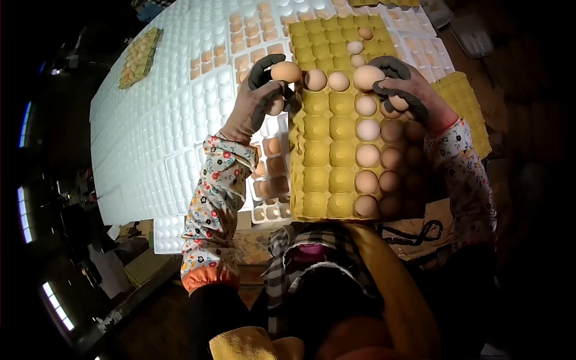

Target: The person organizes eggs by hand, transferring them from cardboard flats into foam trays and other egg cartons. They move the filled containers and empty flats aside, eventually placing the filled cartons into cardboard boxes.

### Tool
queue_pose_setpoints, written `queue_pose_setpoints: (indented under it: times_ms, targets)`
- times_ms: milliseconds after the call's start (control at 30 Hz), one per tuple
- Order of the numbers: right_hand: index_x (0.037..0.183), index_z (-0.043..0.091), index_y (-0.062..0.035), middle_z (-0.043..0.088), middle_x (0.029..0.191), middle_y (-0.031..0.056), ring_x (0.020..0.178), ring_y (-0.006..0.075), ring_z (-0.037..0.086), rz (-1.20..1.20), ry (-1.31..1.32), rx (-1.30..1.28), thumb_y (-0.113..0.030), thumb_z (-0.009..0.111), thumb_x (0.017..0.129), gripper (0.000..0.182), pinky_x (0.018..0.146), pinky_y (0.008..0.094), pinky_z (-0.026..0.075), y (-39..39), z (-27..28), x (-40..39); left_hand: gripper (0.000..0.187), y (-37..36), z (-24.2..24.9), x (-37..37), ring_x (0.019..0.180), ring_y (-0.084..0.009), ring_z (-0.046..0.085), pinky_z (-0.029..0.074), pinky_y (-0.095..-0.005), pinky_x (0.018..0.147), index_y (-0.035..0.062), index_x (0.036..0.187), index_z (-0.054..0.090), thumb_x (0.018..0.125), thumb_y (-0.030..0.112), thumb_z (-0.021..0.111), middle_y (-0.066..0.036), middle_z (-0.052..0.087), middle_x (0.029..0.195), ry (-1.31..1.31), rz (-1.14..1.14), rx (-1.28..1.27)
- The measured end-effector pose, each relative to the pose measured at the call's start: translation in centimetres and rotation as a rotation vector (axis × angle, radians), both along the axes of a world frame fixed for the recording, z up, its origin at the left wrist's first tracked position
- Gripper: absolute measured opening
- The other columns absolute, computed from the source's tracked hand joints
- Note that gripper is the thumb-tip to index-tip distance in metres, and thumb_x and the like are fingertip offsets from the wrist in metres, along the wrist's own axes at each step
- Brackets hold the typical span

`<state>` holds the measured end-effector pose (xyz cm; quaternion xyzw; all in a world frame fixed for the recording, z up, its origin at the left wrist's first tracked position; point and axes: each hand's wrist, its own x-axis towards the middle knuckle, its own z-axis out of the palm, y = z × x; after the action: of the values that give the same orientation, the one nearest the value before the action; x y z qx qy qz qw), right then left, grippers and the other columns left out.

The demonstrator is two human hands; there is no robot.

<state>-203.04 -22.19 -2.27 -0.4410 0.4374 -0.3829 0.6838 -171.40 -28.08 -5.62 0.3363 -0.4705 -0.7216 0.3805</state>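
Observation:
A yellow egg tray (316, 159) lies in front of me, with brown and pale eggs (368, 156) filling its right-hand columns. My left hand (262, 93), in a grey-fingered glove, is closed around eggs at the tray's left edge: one brown egg (286, 72) on top and a paler one (274, 107) lower in the palm. Over the right columns my right hand (408, 90), gloved likewise, grips a light brown egg (368, 78), with another egg (398, 103) under its fingers. Two eggs (338, 81) sit in the tray between the hands.
White plastic trays (150, 114) cover the table to the left, several holding eggs (252, 27). At the far left stands a yellow tray of eggs (140, 58). Another yellow tray (465, 108) lies at the right. A black strap (420, 233) rests near the front edge.

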Motion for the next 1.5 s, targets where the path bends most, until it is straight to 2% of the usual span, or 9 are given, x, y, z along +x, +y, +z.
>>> queue_pose_setpoints:
  times_ms: [133,333,533,633,833,967,1100,1200,1500]
  targets:
    - [0.121,0.059,-0.0099,0.062,0.105,0.0088,0.088,0.0204,0.063,0.023,0.349,-0.220,-0.026,0.071,0.080,0.045,0.079,0.0328,0.051,-1.9,0.3,0.0,0.054,-2.3,1.5,-4.5,0.104,-0.0301,0.062,0.050,-0.0397,0.090,0.0202,0.127,0.059,0.080,0.045,0.070,-0.014,0.062,0.110,-1.312,-0.271,-1.002]
    - [0.116,0.060,-0.0119,0.055,0.118,0.0116,0.110,0.0281,0.057,0.409,1.687,-0.613,-0.034,0.073,0.074,0.050,0.091,0.0399,0.049,-4.0,-0.3,8.1,0.035,-5.8,1.9,-1.0,0.070,-0.0130,0.060,0.051,-0.0284,0.067,0.0036,0.107,0.069,0.085,0.031,0.068,-0.005,0.069,0.085,-0.791,-0.128,-0.591]
    - [0.109,0.065,-0.0081,0.058,0.112,0.0138,0.103,0.0291,0.059,0.238,1.409,-0.542,-0.035,0.069,0.077,0.042,0.090,0.0398,0.047,-4.4,1.2,8.4,0.030,-1.7,-1.5,7.3,0.060,-0.0072,0.050,0.045,-0.0208,0.057,0.0093,0.119,0.064,0.089,0.014,0.060,0.003,0.058,0.080,-0.579,0.073,-0.468]
    - [0.113,0.065,-0.0099,0.064,0.104,0.0154,0.099,0.0287,0.060,0.222,1.070,-0.560,-0.048,0.067,0.080,0.051,0.091,0.0401,0.046,-2.8,2.1,13.4,0.044,2.6,-7.3,10.9,0.092,-0.0241,0.065,0.052,-0.0369,0.081,0.0115,0.121,0.058,0.081,0.025,0.070,-0.011,0.066,0.105,-1.173,-0.008,-0.555]
    - [0.105,0.071,-0.0054,0.063,0.117,0.0150,0.106,0.0265,0.063,0.903,1.835,-0.440,-0.024,0.066,0.084,0.029,0.081,0.0356,0.052,-4.4,-11.7,30.9,0.047,3.9,-13.4,14.8,0.109,-0.0321,0.060,0.048,-0.0407,0.093,0.0140,0.128,0.056,0.086,0.034,0.064,-0.015,0.060,0.119,-1.272,-0.134,-0.467]
    - [0.113,0.067,-0.0044,0.064,0.115,0.0180,0.108,0.0281,0.063,0.550,1.556,-0.143,-0.020,0.065,0.081,0.035,0.086,0.0370,0.052,-6.0,-12.3,31.6,0.039,0.1,-15.5,16.8,0.102,-0.0370,0.058,0.047,-0.0421,0.092,0.0015,0.120,0.057,0.084,0.014,0.063,-0.021,0.059,0.114,-0.743,0.561,-0.532]
    - [0.110,0.063,-0.0006,0.067,0.102,0.0183,0.095,0.0326,0.065,0.043,0.781,-0.169,-0.031,0.069,0.080,0.043,0.086,0.0383,0.050,-10.0,-14.4,33.4,0.061,-1.0,-19.4,15.8,0.119,-0.0397,0.046,0.032,-0.0512,0.103,0.0006,0.139,0.036,0.085,0.015,0.062,-0.020,0.047,0.129,-0.983,0.474,-0.597]
    - [0.113,0.064,-0.0066,0.067,0.105,0.0169,0.099,0.0336,0.063,0.249,1.135,-0.359,-0.038,0.067,0.082,0.044,0.087,0.0389,0.049,-12.9,-16.2,36.3,0.060,0.4,-19.3,17.7,0.119,-0.0405,0.045,0.030,-0.0502,0.107,0.0003,0.139,0.037,0.087,0.017,0.062,-0.022,0.044,0.132,-0.463,0.718,-0.406]
    - [0.105,0.069,-0.0048,0.070,0.100,0.0158,0.093,0.0298,0.065,-0.093,0.727,-0.286,-0.032,0.055,0.086,0.036,0.086,0.0371,0.050,-19.0,-18.4,38.5,0.060,6.4,-17.9,21.3,0.129,-0.0321,0.040,0.019,-0.0596,0.113,0.0073,0.139,0.043,0.091,0.039,0.058,-0.015,0.042,0.138,-1.299,0.264,-0.745]
